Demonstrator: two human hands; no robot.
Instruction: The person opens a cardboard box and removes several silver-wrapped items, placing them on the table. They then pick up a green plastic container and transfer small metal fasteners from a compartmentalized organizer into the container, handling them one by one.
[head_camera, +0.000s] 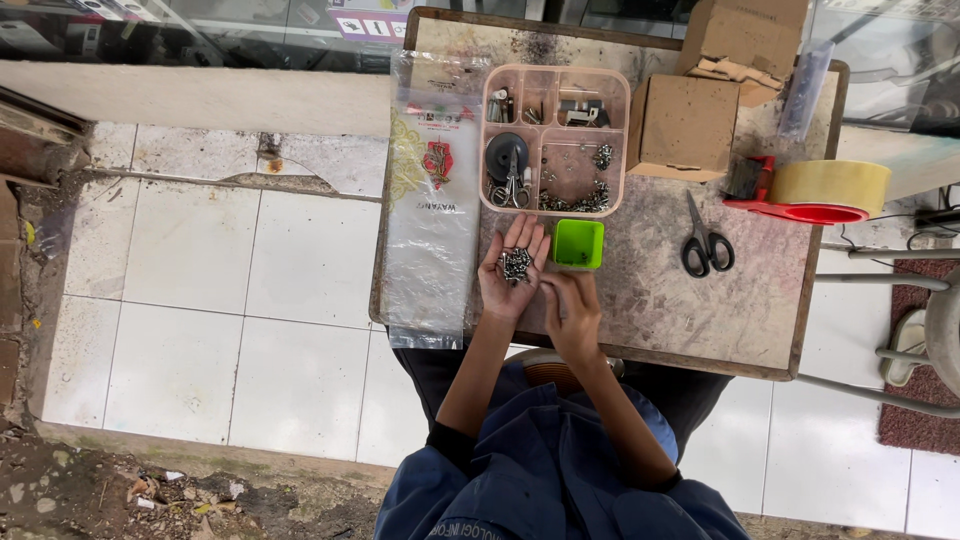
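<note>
Two hands meet near the front of a worn, scuffed worktop (700, 320). The left hand (514, 268) lies palm up and spread flat, cradling a small heap of metal screws (515, 264). The right hand (570, 310) is curled loosely just beside it; whether it pinches anything cannot be told. A glossy green square cup (579, 244) stands touching distance ahead, below a pink compartment tray (556, 140). Bare surface lies open rightward toward black-handled scissors (706, 240); a clear plastic bag (432, 200) overhangs the left edge.
</note>
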